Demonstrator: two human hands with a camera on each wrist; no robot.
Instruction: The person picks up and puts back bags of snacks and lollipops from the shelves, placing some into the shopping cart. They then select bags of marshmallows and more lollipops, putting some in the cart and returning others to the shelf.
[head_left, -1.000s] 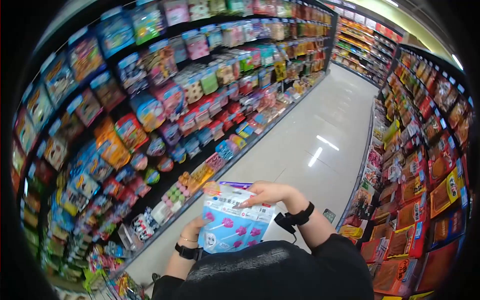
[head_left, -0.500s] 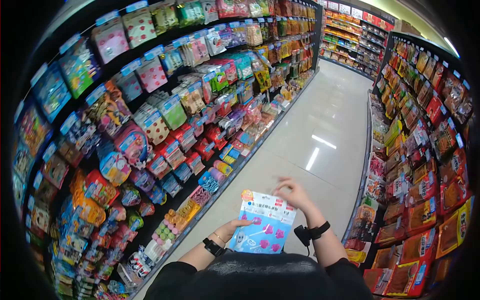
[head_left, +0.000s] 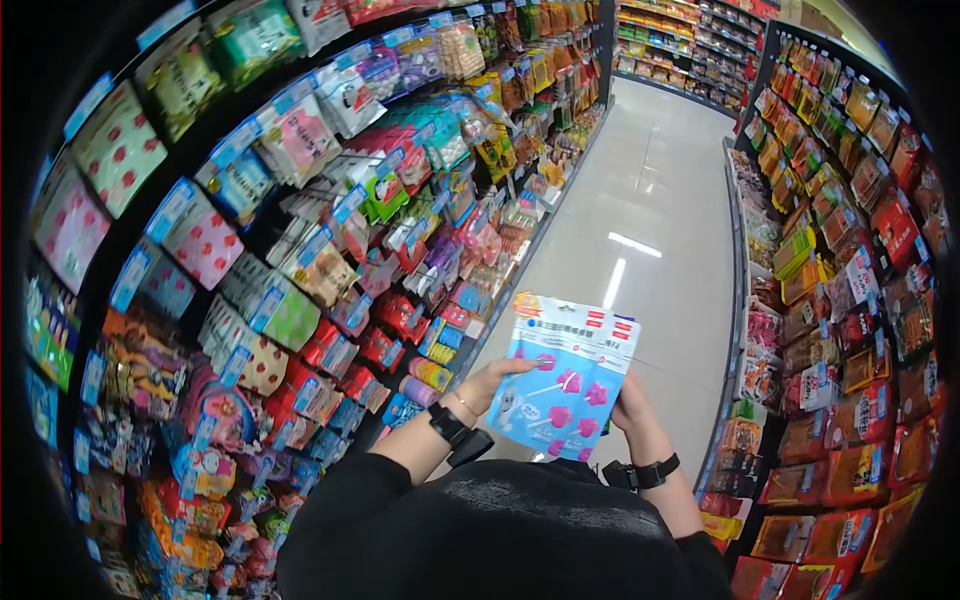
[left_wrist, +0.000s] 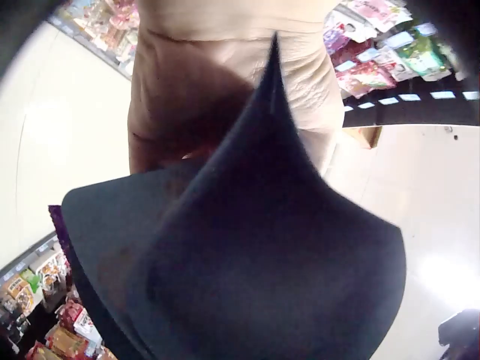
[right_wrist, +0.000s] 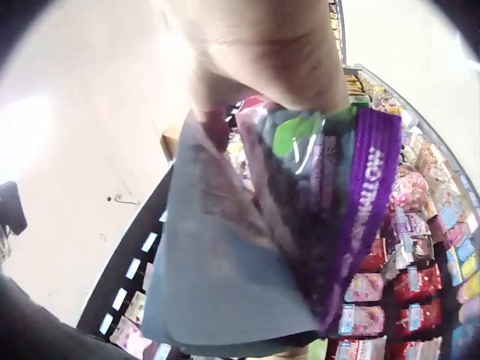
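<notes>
A light-blue bag (head_left: 560, 385) printed with pink lollipops is held up in front of the body in the head view. My left hand (head_left: 490, 385) pinches its left edge, thumb on the front. At the right edge my right hand (head_left: 634, 405) grips it, most fingers hidden behind. In the right wrist view, a purple-edged package (right_wrist: 360, 217) lies against the bag's grey back (right_wrist: 225, 277), both under the right hand (right_wrist: 262, 56). The left wrist view shows the left hand (left_wrist: 225, 90) above dark, bent bag surfaces (left_wrist: 277, 247).
Shelves of hanging snack packets (head_left: 300, 320) line the left side, and another packed rack (head_left: 835, 370) lines the right. Between them a shiny tiled floor (head_left: 655, 190) runs back to a far shelf (head_left: 670, 40).
My right hand moved from the bag's top, lifted off it, and now grips its right edge. The bag has risen and shifted right. The view has moved along the left shelves.
</notes>
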